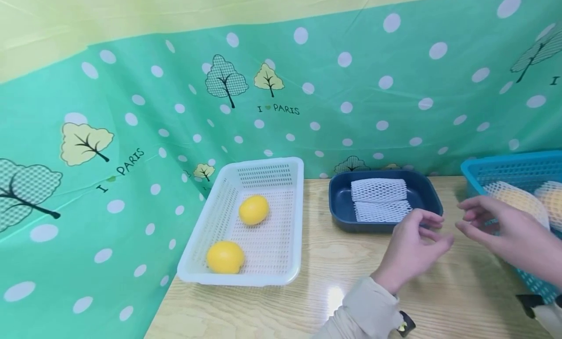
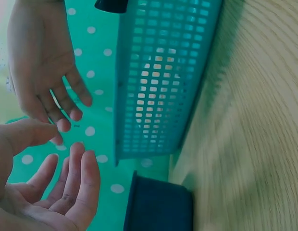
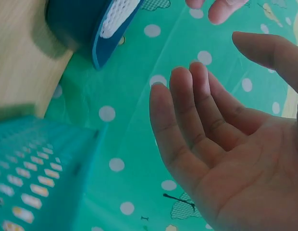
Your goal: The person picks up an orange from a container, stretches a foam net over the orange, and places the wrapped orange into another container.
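Both hands hover over the table with nothing between their fingers. My left hand (image 1: 412, 251) is just in front of the right end of a navy tray (image 1: 366, 227), its fingers loosely bent. Two white foam net sleeves (image 1: 379, 190) lie flat inside that tray, one behind the other. My right hand (image 1: 515, 234) faces it with a gap between, overlapping the left side of a blue basket (image 1: 513, 162) in the head view. In the right wrist view its palm and fingers (image 3: 182, 120) show bare. Pale orange round fruits (image 1: 520, 202) in white foam nets sit in the blue basket.
Left of the navy tray stands a white slotted basket (image 1: 300, 231) with two lemons (image 1: 253, 209) in it. A green dotted cloth (image 1: 272, 134) hangs behind and at the left of the wooden table (image 1: 325, 261). The blue basket runs out of view at the right.
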Motion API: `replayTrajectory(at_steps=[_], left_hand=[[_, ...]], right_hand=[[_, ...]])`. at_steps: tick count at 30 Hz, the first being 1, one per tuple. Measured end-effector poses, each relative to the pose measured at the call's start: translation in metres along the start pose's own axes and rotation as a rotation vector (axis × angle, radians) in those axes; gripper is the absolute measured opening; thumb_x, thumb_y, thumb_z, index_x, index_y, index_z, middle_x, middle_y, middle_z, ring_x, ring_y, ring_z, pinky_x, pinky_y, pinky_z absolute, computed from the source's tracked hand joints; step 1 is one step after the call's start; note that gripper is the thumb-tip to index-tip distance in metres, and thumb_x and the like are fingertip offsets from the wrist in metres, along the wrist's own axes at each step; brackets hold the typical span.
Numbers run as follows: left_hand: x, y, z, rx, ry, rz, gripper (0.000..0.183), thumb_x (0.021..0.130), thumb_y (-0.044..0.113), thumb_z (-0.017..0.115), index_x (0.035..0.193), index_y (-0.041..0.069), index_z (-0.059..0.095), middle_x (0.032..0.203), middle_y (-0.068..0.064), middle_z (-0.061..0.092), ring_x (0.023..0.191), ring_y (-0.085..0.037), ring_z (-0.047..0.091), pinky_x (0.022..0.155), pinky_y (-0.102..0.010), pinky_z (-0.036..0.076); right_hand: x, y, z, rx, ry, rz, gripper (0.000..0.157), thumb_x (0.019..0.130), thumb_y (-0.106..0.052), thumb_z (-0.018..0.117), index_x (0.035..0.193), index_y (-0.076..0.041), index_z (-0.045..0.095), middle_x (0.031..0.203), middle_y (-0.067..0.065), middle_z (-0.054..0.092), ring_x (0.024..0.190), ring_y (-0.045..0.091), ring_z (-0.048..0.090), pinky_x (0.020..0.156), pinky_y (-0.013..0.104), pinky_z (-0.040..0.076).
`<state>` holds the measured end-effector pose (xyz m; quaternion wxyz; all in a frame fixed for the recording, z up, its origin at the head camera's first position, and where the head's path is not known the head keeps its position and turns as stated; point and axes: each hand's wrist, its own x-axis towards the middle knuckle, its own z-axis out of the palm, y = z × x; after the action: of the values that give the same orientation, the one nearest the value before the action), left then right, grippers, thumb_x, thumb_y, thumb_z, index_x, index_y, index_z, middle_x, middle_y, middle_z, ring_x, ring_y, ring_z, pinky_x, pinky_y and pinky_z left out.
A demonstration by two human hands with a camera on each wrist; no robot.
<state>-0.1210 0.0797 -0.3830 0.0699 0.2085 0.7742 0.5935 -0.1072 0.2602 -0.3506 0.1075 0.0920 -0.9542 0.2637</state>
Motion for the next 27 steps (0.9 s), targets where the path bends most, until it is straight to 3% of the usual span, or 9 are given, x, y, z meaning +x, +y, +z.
replayTrajectory(at_steps=[2,6,9,18,27], left_hand=[[-0.001,-0.002,-0.003,0.01,-0.003,-0.005,0.03,0.09,0.015,0.074,0.117,0.018,0.06,0.111,0.017,0.062,0.086,0.01,0.059,0.069,-0.009,0.05],[-0.003,-0.006,-0.009,0.041,0.001,-0.001,0.03,0.088,0.013,0.075,0.115,0.017,0.061,0.11,0.015,0.062,0.084,0.01,0.058,0.07,-0.01,0.051],[-0.006,-0.009,-0.014,0.062,0.002,0.004,0.031,0.088,0.011,0.075,0.115,0.016,0.061,0.11,0.013,0.063,0.084,0.009,0.058,0.071,-0.01,0.051],[-0.01,-0.011,-0.03,0.053,0.033,-0.018,0.03,0.088,0.012,0.075,0.115,0.017,0.061,0.109,0.015,0.06,0.084,0.009,0.058,0.075,-0.012,0.052],[-0.006,-0.011,-0.056,0.053,0.116,0.0,0.025,0.09,0.013,0.073,0.113,0.015,0.062,0.103,0.01,0.064,0.081,0.008,0.059,0.073,-0.013,0.052]], right_hand=[[0.0,0.001,0.004,0.019,-0.032,0.014,0.038,0.088,-0.007,0.073,0.116,0.013,0.056,0.09,0.016,0.066,0.077,0.015,0.061,0.058,0.037,0.057],[0.0,0.006,0.014,0.075,-0.061,0.033,0.039,0.092,-0.012,0.071,0.118,0.013,0.056,0.091,0.012,0.066,0.074,-0.01,0.049,0.057,0.021,0.052],[-0.002,0.008,0.023,0.118,-0.051,0.034,0.036,0.092,-0.01,0.071,0.117,0.012,0.058,0.091,0.01,0.066,0.074,-0.015,0.046,0.057,0.018,0.051],[0.004,-0.002,0.035,0.151,-0.138,0.04,0.031,0.093,-0.009,0.068,0.117,0.009,0.058,0.093,0.008,0.066,0.075,-0.007,0.052,0.062,0.027,0.054],[0.017,-0.027,0.048,0.2,-0.153,-0.016,0.031,0.091,-0.008,0.07,0.114,0.009,0.059,0.09,0.004,0.065,0.076,0.002,0.056,0.064,0.022,0.054]])
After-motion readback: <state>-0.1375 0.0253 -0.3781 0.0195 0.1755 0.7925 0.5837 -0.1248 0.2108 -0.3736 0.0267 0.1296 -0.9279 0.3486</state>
